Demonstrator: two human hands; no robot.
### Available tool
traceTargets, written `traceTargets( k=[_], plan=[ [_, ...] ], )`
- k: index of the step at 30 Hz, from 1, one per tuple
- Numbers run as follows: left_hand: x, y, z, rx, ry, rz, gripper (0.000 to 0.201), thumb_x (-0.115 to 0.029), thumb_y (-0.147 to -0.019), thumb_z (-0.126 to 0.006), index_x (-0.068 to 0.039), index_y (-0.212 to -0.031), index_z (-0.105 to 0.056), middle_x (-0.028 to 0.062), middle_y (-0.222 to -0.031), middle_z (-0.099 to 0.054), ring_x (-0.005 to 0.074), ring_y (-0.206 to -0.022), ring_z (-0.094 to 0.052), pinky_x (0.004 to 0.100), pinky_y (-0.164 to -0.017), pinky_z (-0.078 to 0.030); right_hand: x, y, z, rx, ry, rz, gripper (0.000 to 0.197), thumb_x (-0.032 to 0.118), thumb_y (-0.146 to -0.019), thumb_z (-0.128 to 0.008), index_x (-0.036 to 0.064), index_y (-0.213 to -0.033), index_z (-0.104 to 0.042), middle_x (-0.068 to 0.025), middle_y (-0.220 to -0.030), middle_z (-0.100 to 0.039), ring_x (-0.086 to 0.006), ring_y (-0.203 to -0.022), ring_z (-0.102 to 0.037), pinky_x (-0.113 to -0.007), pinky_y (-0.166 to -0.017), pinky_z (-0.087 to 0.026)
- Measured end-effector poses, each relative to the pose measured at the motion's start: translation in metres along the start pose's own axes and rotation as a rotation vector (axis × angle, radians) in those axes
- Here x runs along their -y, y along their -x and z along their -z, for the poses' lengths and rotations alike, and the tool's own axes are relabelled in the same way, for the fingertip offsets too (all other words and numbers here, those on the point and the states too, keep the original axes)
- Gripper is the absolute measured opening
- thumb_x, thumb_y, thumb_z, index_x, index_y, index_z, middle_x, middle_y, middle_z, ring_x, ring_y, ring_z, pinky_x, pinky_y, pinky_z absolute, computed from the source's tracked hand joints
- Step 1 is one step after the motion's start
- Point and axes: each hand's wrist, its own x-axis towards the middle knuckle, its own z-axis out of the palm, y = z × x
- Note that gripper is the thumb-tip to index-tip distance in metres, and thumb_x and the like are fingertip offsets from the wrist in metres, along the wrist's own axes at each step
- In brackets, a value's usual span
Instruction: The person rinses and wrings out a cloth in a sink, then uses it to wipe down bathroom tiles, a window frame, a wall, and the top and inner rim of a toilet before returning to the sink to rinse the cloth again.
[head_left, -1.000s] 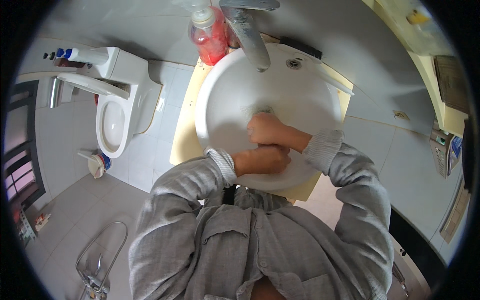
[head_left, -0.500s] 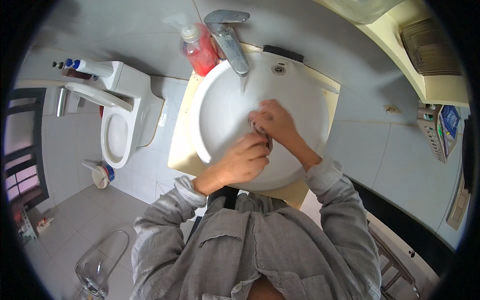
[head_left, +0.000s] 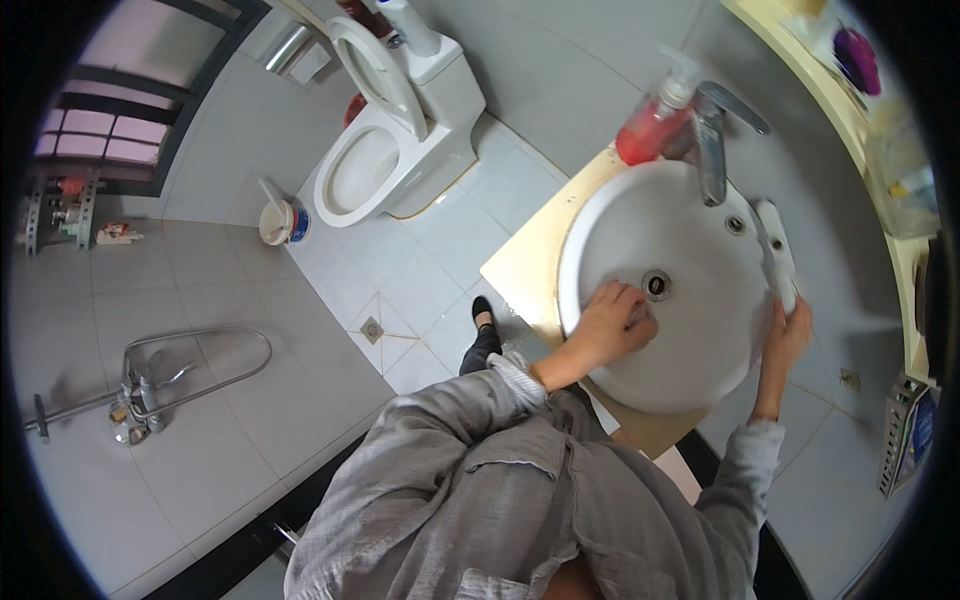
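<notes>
A grey-tiled bathroom, a white basin (head_left: 690, 380) set in a pale tabletop (head_left: 525, 270). Nearest, the left hand (head_left: 608, 325) presses flat inside the bowl beside the drain (head_left: 656, 284), fingers spread, as if scrubbing. At the basin's far right rim, the right hand (head_left: 785, 335) closes its grip on a white brush-like tool (head_left: 776, 250), apparently to lift it.

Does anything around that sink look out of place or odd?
Nothing stands out. The left hand rests inside the white basin near the drain; the right hand is at the rim by a white object. The red soap bottle stands upright.
</notes>
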Motion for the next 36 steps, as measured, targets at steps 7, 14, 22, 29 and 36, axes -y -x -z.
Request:
traceTargets(
  k=[7, 14, 22, 29, 36],
  plan=[
    [0.032, -0.007, 0.061, -0.246, 0.144, -0.160, 0.032, -0.012, -0.072, -0.061, -0.002, -0.100, -0.050, 0.0164, -0.112, -0.047, 0.0333, -0.110, -0.041, 0.0403, -0.093, -0.034, 0.096, 0.071, 0.035, -0.018, -0.523, -0.223, 0.032, 0.014, -0.083, -0.057, -0.0021, -0.109, -0.048, -0.0085, -0.101, -0.050, -0.0127, -0.082, -0.049, -0.025, -0.073, -0.040],
    [0.157, 0.056, 0.213, -0.555, 0.169, 0.268, 0.020, -0.005, -0.077, -0.055, -0.004, -0.097, -0.054, 0.0092, -0.093, -0.057, 0.0178, -0.082, -0.055, 0.0262, -0.062, -0.045, 0.322, 0.095, -0.057, 0.600, -0.907, -0.262, 0.041, 0.012, -0.081, -0.057, 0.0035, -0.119, -0.044, -0.0071, -0.104, -0.053, -0.0079, -0.068, -0.053, -0.021, -0.052, -0.044],
    [0.250, 0.122, 0.368, -0.785, 0.329, 0.614, 0.016, -0.010, -0.081, -0.056, -0.004, -0.096, -0.055, 0.0003, -0.084, -0.055, 0.0100, -0.075, -0.053, 0.0213, -0.064, -0.044, 0.598, 0.140, -0.255, 1.265, -1.260, -0.552, 0.045, 0.019, -0.079, -0.055, 0.0102, -0.119, -0.037, -0.0078, -0.071, -0.046, -0.0142, -0.044, -0.041, -0.028, -0.034, -0.034],
    [0.314, 0.122, 0.404, -0.833, 0.657, 0.924, 0.022, -0.014, -0.084, -0.053, -0.001, -0.102, -0.052, 0.0064, -0.095, -0.055, 0.0160, -0.080, -0.055, 0.0268, -0.067, -0.047, 0.713, 0.176, -0.347, 1.436, -1.280, -0.942, 0.047, 0.018, -0.082, -0.050, 0.0173, -0.125, -0.032, -0.0081, -0.075, -0.044, -0.0170, -0.049, -0.041, -0.032, -0.037, -0.036],
    [0.361, 0.111, 0.454, -0.814, 0.617, 1.170, 0.025, -0.016, -0.084, -0.053, 0.000, -0.103, -0.051, 0.0074, -0.095, -0.055, 0.0177, -0.083, -0.056, 0.0283, -0.068, -0.048, 0.799, 0.120, -0.493, 0.998, -1.407, -1.503, 0.022, 0.020, -0.083, -0.045, 0.0232, -0.103, -0.040, -0.0016, -0.074, -0.041, -0.0130, -0.060, -0.043, -0.027, -0.045, -0.038]
  ],
)
